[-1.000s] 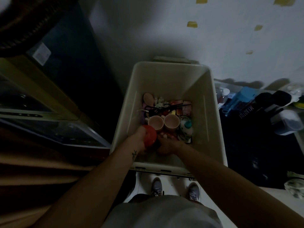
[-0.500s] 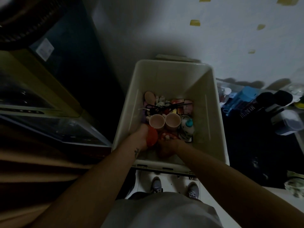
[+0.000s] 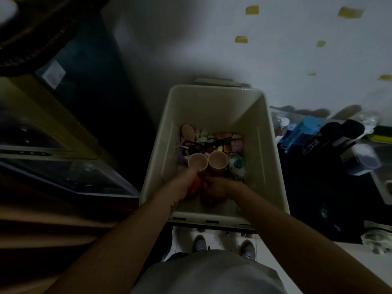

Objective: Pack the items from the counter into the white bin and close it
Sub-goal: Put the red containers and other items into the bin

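Observation:
The open white bin [image 3: 273,166] stands in front of me, with two pink cups [image 3: 197,162] lying side by side in it. Behind them are a pink brush [image 3: 187,131], a bottle with a teal cap [image 3: 237,165] and several small items. Both my hands are low inside the bin near its front wall. My left hand [image 3: 183,186] grips a red round object [image 3: 195,184], mostly hidden by the hand. My right hand [image 3: 220,185] curls its fingers over a dark reddish item [image 3: 209,200] right beside it; the dim light hides its shape.
A dark counter on the right carries a blue box [image 3: 305,128], a black bottle [image 3: 331,135] and a clear lidded container [image 3: 360,160]. A dark appliance [image 3: 84,85] stands to the left. The bin's lid edge [image 3: 216,81] shows behind its back wall. My shoes [image 3: 199,244] are below.
Both hands have sunk lower into the front of the bin with the red object, which is now mostly covered. The cups and other contents have not moved.

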Demonstrator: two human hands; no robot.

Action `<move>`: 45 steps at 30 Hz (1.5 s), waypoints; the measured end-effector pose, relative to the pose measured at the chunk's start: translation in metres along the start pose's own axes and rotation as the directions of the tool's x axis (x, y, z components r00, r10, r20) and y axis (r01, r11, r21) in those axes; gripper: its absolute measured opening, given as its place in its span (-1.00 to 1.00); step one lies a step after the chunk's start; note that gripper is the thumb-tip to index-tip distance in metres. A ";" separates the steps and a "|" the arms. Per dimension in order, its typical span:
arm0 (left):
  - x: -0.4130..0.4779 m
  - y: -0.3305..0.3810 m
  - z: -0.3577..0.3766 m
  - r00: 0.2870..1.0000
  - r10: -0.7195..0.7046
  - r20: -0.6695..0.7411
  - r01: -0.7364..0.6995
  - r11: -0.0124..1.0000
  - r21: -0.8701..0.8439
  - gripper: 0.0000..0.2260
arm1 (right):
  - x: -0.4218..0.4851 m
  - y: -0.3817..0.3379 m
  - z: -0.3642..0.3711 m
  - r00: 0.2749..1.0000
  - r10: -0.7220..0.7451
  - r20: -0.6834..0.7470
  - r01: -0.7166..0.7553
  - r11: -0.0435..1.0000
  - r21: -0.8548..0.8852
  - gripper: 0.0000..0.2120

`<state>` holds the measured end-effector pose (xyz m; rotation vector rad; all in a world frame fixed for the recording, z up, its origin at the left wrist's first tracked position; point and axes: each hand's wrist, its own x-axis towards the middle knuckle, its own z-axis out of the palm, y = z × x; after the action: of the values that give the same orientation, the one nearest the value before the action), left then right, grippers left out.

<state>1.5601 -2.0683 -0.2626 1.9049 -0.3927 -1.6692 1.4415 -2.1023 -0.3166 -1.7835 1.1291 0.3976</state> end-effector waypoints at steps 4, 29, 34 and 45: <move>-0.002 0.001 0.002 0.996 0.087 0.004 -0.087 0.995 0.039 -0.86 | -0.025 -0.008 -0.014 0.987 -0.111 -0.112 0.132 0.970 0.202 -0.78; -0.049 0.069 0.178 0.682 0.627 0.377 -0.686 0.727 0.031 -0.83 | -0.195 0.116 -0.114 0.652 0.149 -0.743 0.454 0.708 0.541 -0.71; -0.052 0.069 0.232 0.647 0.607 0.462 -0.700 0.713 0.045 -0.85 | -0.212 0.167 -0.122 0.607 0.251 -0.754 0.423 0.701 0.574 -0.72; -0.052 0.020 0.368 0.618 0.472 0.629 -0.705 0.686 0.178 -0.71 | -0.251 0.281 -0.098 0.545 0.462 -0.699 0.370 0.616 0.696 -0.70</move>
<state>1.1955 -2.1365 -0.2300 1.2375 -1.5584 -1.6660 1.0579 -2.0879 -0.2509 -1.0144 1.6571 -1.0122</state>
